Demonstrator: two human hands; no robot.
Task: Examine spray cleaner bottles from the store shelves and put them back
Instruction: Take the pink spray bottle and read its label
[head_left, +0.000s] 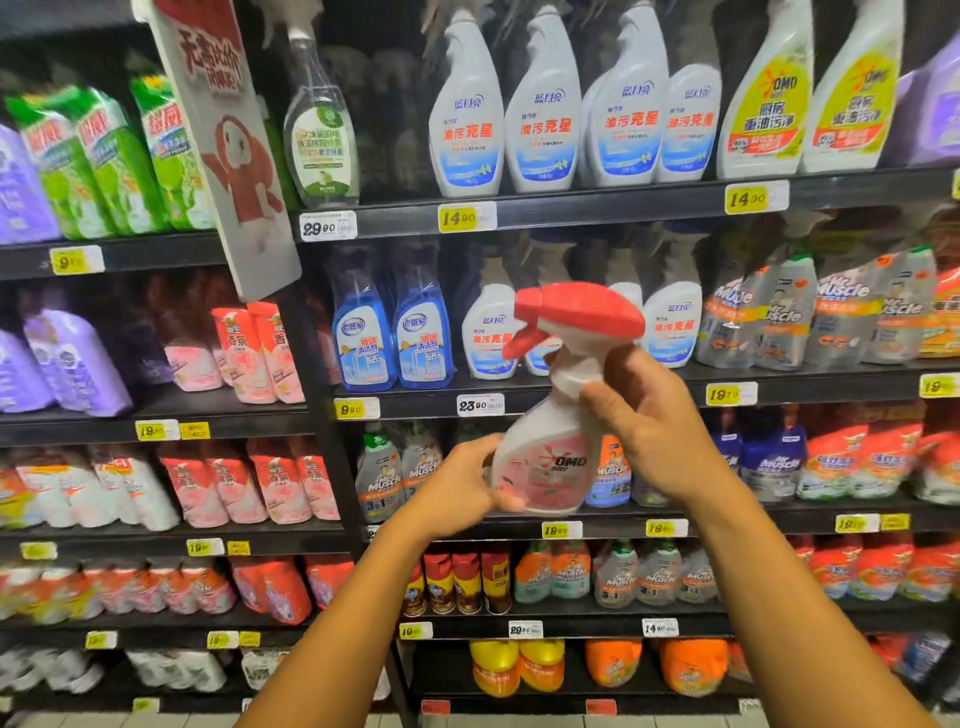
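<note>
Label on the spray bottle (550, 457) is blurry, only "OMO" reads, and you can't see what's inside the white plastic. It's tilted, held up in front of the shelves (571, 208). Right hand (649, 415) wraps its neck under the red trigger; left hand (462, 483) cups the base, fingers curled.

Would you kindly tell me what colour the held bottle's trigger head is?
Red, over a white neck: trigger head, clearest in the head view.

A spray bottle (550, 447) is held at centre frame, before the shelves (571, 208), with the left hand (457, 488) at its base and the right hand (649, 421) at its neck.
</note>
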